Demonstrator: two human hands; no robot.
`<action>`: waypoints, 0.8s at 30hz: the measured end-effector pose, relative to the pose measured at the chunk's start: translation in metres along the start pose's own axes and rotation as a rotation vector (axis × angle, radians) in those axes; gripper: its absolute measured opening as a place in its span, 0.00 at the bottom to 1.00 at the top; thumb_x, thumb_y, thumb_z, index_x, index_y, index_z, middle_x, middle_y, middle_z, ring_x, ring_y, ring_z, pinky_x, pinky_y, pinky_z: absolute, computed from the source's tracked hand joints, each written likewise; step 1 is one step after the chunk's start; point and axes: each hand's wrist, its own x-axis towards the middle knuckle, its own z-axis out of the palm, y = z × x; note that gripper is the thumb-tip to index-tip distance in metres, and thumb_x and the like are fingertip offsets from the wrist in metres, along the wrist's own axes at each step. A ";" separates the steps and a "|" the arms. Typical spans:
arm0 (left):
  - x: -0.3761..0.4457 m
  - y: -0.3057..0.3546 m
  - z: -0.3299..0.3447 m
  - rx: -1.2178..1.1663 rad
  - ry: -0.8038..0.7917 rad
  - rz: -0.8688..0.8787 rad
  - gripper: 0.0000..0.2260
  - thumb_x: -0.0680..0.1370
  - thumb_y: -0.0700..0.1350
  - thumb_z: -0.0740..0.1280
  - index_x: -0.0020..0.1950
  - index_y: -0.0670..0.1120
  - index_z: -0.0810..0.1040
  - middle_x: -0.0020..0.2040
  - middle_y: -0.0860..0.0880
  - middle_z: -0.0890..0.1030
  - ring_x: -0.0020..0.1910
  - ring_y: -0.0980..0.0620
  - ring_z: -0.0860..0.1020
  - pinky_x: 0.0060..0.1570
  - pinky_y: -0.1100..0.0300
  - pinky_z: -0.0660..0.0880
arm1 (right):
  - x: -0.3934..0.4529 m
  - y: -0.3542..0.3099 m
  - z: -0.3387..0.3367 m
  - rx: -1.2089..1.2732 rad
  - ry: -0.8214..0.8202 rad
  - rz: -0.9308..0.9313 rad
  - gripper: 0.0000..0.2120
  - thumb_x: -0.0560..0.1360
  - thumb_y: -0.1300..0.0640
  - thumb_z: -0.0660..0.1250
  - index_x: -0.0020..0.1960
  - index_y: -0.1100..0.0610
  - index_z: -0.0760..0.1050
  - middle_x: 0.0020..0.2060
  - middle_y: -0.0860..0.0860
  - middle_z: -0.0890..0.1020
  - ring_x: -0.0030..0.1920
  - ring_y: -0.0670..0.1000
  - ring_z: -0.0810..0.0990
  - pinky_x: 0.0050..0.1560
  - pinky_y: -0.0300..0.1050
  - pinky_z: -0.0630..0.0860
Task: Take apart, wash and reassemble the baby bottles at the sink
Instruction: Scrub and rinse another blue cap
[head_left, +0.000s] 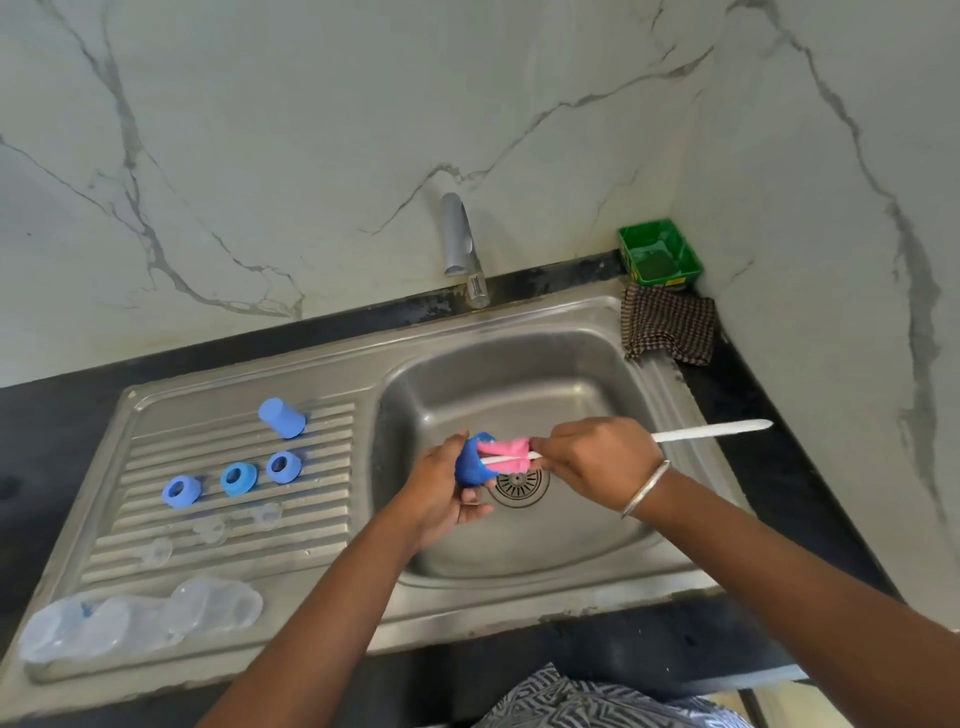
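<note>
**Steel sink unit on dark counter**

Drainboard (332, 374), ribbed, left of basin: one blue cap (282, 417) lying tilted at the back, three blue collar rings (238, 478) in a diagonal row, three clear teats (210, 530) in a row below them, clear bottles (140, 621) laid along the front edge. Dark counter (753, 467), right back corner: checked cloth (669, 328), green tub (660, 253).

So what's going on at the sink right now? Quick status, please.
Left hand grips blue cap. Right hand holds bottle brush, pink head at the cap. Over the sink, nothing in the way.
</note>
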 end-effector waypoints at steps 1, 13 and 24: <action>0.001 -0.001 0.004 -0.033 0.037 -0.006 0.16 0.85 0.53 0.55 0.53 0.45 0.77 0.34 0.44 0.75 0.21 0.56 0.63 0.25 0.64 0.71 | -0.003 0.007 0.001 0.012 0.031 0.023 0.15 0.74 0.44 0.58 0.47 0.46 0.83 0.30 0.46 0.78 0.27 0.52 0.79 0.22 0.41 0.69; 0.020 -0.011 0.039 -0.194 0.157 0.097 0.08 0.81 0.54 0.63 0.51 0.50 0.77 0.39 0.49 0.80 0.29 0.54 0.76 0.32 0.62 0.69 | -0.023 0.060 0.004 0.431 0.003 0.631 0.08 0.78 0.50 0.66 0.46 0.53 0.81 0.30 0.54 0.79 0.35 0.58 0.77 0.36 0.47 0.70; 0.043 -0.016 0.061 -0.082 0.013 0.121 0.13 0.74 0.49 0.72 0.57 0.47 0.79 0.58 0.45 0.82 0.58 0.48 0.81 0.38 0.58 0.79 | -0.018 0.148 0.003 0.150 0.156 1.034 0.11 0.77 0.61 0.63 0.51 0.68 0.80 0.45 0.68 0.80 0.45 0.67 0.78 0.45 0.53 0.73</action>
